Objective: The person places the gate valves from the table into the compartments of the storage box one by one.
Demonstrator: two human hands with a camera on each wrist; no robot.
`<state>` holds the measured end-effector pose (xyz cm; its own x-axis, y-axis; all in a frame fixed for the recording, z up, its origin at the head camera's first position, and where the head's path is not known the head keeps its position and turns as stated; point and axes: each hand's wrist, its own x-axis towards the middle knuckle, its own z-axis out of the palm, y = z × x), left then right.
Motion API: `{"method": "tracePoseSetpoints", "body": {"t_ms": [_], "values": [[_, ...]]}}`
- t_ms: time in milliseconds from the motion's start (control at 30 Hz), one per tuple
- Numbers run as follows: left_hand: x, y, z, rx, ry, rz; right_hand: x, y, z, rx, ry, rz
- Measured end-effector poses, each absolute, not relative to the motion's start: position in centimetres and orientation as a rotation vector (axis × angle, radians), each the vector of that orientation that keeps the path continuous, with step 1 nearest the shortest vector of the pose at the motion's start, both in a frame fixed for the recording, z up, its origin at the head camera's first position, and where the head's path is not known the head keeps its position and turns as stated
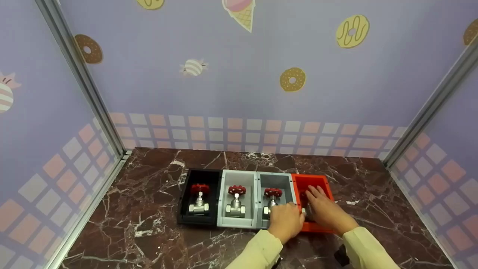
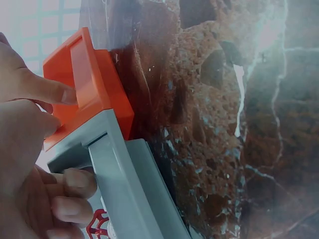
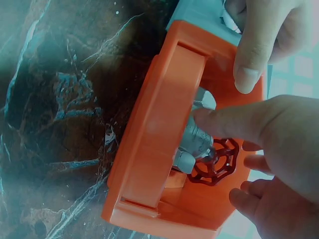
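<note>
My left hand [image 1: 286,220] straddles the adjoining walls of the grey bin [image 2: 132,184] and the orange bin [image 3: 154,129]. Its thumb [image 3: 247,74] hangs down inside the orange one, and its curled fingers [image 2: 72,206] reach into the grey one. My right hand [image 1: 325,209] is in the orange bin, over a metal valve [image 3: 195,137] with a red handwheel [image 3: 219,167]. The right thumb [image 3: 224,119] touches the valve body while the other fingers extend loosely past the wheel. Another valve [image 1: 272,198] sits in the grey bin beside the left hand.
A black bin [image 1: 183,209] and a white bin [image 1: 237,225] continue the row leftward, each holding a red-wheeled valve. The row rests on a dark red marble-patterned table [image 1: 149,239]. Behind stands a patterned purple wall [image 1: 239,97], with metal posts at both corners.
</note>
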<state>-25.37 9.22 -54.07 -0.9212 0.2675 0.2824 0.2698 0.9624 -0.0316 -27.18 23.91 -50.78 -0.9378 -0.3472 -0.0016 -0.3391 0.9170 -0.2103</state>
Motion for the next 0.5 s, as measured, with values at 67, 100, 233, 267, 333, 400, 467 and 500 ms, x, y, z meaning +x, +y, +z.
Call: {"method": "tracePoseSetpoints", "body": {"t_ms": [67,100,233,267,333,400,467,500], "values": [[-25.3,9.1,-54.0,-0.403,-2.806,-0.030,-27.0,24.0,-50.7,-0.553,3.032,-0.326],[-25.3,9.0,-53.9,-0.405,-2.792,-0.035,-26.9,24.0,-50.6,-0.552,3.030,-0.330],[-25.3,8.5,-53.4,-0.424,-2.745,-0.041,-26.7,24.2,-50.4,-0.550,3.014,-0.352],[-25.3,8.3,-53.3,-0.432,-2.738,-0.036,-26.7,24.2,-50.3,-0.551,3.009,-0.358],[-25.3,8.0,-53.1,-0.443,-2.725,-0.026,-26.5,24.2,-50.1,-0.559,3.002,-0.364],[-25.3,7.5,-52.9,-0.450,-2.718,-0.021,-26.2,24.1,-49.8,-0.563,2.993,-0.373],[-25.3,7.0,-52.7,-0.458,-2.706,-0.032,-26.0,24.0,-49.5,-0.561,2.990,-0.387],[-25.2,6.8,-52.6,-0.462,-2.700,-0.041,-25.8,23.9,-49.4,-0.562,2.992,-0.391]]}}
